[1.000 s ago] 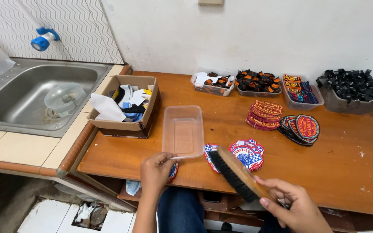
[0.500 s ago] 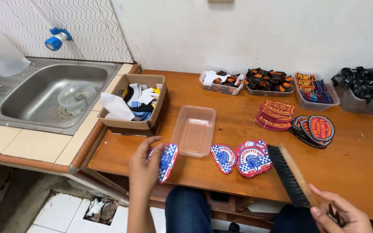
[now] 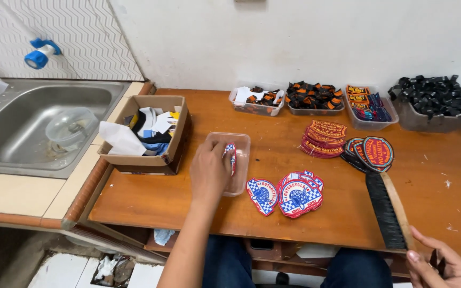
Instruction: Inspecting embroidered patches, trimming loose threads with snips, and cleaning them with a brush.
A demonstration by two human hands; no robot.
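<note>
My left hand (image 3: 209,170) holds a red, white and blue embroidered patch (image 3: 231,154) over the clear plastic tray (image 3: 241,140) in the middle of the wooden table (image 3: 156,200). Just right of the tray lie more patches of the same kind, one single (image 3: 262,196) and a small pile (image 3: 299,194). My right hand (image 3: 444,264) is at the table's near right edge, fingers curled around the end of a long black-bristled brush (image 3: 386,209) with a wooden back, which rests on the table.
A cardboard box (image 3: 146,133) of scraps stands left of the tray. Red and orange patch stacks (image 3: 322,138), round patches (image 3: 375,151), several trays (image 3: 312,98) and a tub of black straps (image 3: 437,106) line the back. A steel sink (image 3: 33,125) is at left.
My left hand lifted a patch from the table's front edge and carried it up over the clear tray. My right hand drew the brush to the right and set it down.
</note>
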